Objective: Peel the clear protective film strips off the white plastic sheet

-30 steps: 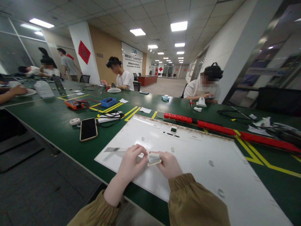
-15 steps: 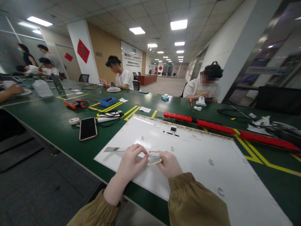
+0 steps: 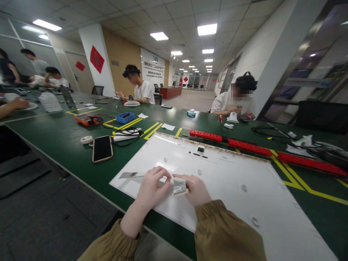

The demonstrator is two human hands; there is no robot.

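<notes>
Work judged unfinished: small pale piece (image 3: 179, 186) held over white panel (image 3: 225, 181)

At the left, a white ring (image 3: 86, 139) is found just beside a phone (image 3: 102, 149), which is laid screen up on the green table (image 3: 67, 145). Behind these, an orange meter (image 3: 86, 120), a blue tray (image 3: 125, 117) and a white bar (image 3: 126, 135) with black cable are noted. None of them is touched by either hand, and no use of them at this stage can be confirmed.

Over the panel's left part a grey strip (image 3: 129, 175) is seen. Its right end is hidden by the left hand (image 3: 153, 186), so whether it is attached to anything cannot be told. The left thumb and forefinger are curled with their tips close together, just beside the piece; whether anything is pinched between them cannot be determined.

The small pale piece is located between the two hands, over the near part of the panel. It is gripped at its right side by the bent fingers of the right hand (image 3: 196, 189). Handling is judged to be in progress: the piece is taken up but is not set down, and its release is outstanding. Completion of any fitting cannot be verified at this size.

Farther right, dark openings are shown near the panel's far edge, beyond which red socket strips (image 3: 208, 135) are laid.
</notes>
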